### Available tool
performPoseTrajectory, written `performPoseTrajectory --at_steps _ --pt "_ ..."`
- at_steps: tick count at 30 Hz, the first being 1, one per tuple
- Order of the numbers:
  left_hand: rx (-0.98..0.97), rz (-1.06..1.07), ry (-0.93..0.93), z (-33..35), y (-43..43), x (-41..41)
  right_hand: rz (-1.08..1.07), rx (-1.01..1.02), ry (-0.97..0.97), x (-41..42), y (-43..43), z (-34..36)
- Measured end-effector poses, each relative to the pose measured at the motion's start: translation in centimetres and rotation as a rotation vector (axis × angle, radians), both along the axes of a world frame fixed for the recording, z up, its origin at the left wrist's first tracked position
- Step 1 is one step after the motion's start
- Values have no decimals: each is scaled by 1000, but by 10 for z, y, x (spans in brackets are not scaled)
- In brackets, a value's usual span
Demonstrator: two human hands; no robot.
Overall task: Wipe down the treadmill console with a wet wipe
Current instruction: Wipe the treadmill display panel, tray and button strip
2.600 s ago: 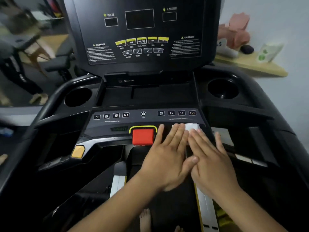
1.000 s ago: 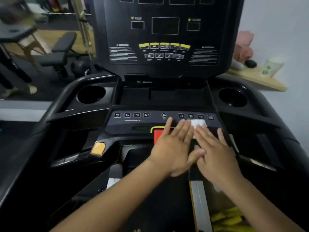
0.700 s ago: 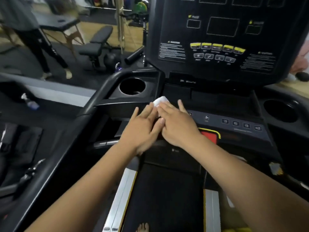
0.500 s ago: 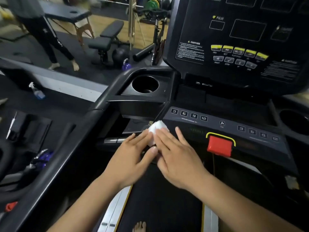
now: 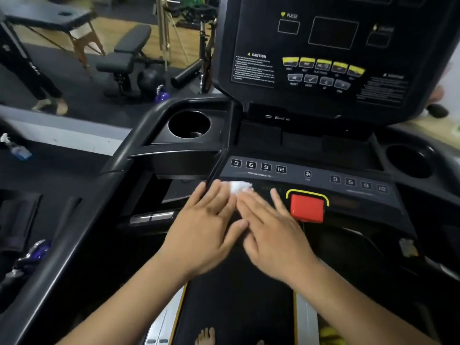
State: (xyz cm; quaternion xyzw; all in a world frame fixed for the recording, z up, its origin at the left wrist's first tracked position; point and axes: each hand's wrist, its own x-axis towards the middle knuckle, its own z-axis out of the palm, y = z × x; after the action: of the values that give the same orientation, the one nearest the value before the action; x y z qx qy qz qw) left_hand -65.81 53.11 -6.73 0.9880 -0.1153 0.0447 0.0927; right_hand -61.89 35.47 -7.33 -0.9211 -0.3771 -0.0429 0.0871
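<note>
The black treadmill console [image 5: 308, 174] fills the view, with a row of numbered buttons and a red stop button [image 5: 307, 207] in a yellow frame. A crumpled white wet wipe [image 5: 238, 187] lies on the lower panel, left of the stop button. My left hand [image 5: 204, 230] and my right hand [image 5: 271, 230] lie flat side by side, fingers extended, pressing on the wipe, which shows only beyond the fingertips. The upright display panel [image 5: 323, 53] stands behind.
Cup holders sit at the left [image 5: 189, 124] and right [image 5: 408, 160] of the console. The left handrail [image 5: 119, 168] curves down beside my arm. A weight bench [image 5: 127, 56], a spray bottle [image 5: 17, 150] and a standing person's legs [image 5: 29, 70] are on the gym floor at left.
Both hands slid the wipe from the right of the stop button across to the console's left edge, then back a little to the right toward the stop button.
</note>
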Motion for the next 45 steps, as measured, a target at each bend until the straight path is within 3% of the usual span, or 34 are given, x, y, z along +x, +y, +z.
performPoseTrajectory --at_steps 7,16,21,25,30,36,41,45 --pt "17 -179 12 10 -95 45 -249 -53 -3 22 -85 11" --pt "128 -474 13 12 -233 72 -614 210 -21 -4 -204 0" --pt "155 -575 -25 0 -255 54 -730 276 38 -35 -221 -10" --pt "184 -469 -64 10 -225 73 -577 210 -27 -4 -202 -5" --pt "180 -201 -21 27 -134 98 -397 47 27 57 -113 24" --pt "-45 37 -23 10 -3 46 -76 -11 55 46 17 26" --pt "-488 91 66 2 28 -6 84 1 45 18 57 19" --pt "-359 86 33 -4 21 -11 96 -5 55 9 33 14"
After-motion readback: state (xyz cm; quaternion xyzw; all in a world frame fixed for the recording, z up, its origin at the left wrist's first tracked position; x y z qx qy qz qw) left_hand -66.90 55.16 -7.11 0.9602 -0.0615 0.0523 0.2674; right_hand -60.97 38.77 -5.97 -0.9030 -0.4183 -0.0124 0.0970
